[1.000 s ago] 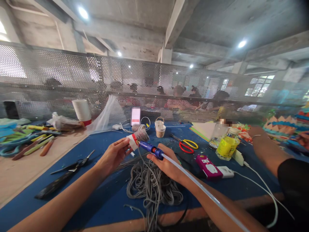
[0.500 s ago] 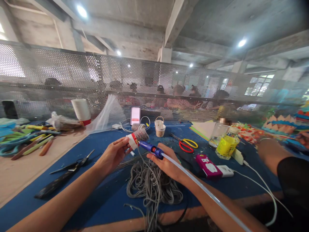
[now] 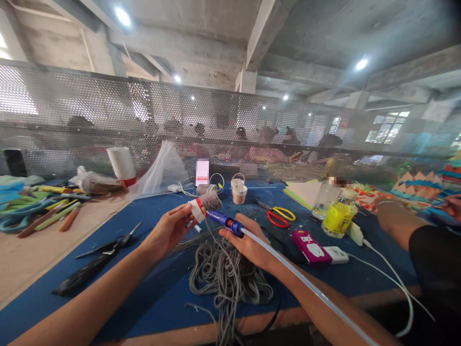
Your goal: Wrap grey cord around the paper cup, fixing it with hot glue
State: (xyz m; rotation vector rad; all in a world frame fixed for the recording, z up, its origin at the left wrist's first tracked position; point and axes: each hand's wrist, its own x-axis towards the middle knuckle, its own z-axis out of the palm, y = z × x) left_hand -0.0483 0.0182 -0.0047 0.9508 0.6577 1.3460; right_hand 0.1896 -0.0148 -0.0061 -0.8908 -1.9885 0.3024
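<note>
My left hand (image 3: 171, 228) is closed on a white paper cup (image 3: 196, 212) with a red band, tipped on its side. Grey cord (image 3: 212, 200) covers part of the cup, and a strand trails down from it. In my right hand (image 3: 252, 245) is a blue glue gun (image 3: 222, 220), its nozzle close to the cup at the band; I cannot tell if it touches. From the gun's rear a long clear glue stick (image 3: 288, 264) runs back over my right forearm. Loose grey cord (image 3: 230, 278) lies heaped below my hands.
Black scissors (image 3: 108, 247) lie left, red-and-yellow scissors (image 3: 279, 216) right. Behind stand a small basket (image 3: 238, 192), a phone (image 3: 202, 173) and stacked cups (image 3: 120, 163). To the right are a purple box (image 3: 310, 247), a yellow bottle (image 3: 339, 216) and another person's arm (image 3: 394, 221).
My hands, the cup and the glue gun stay nearly in place. At the right, the other person's arm has shifted a little forward and left.
</note>
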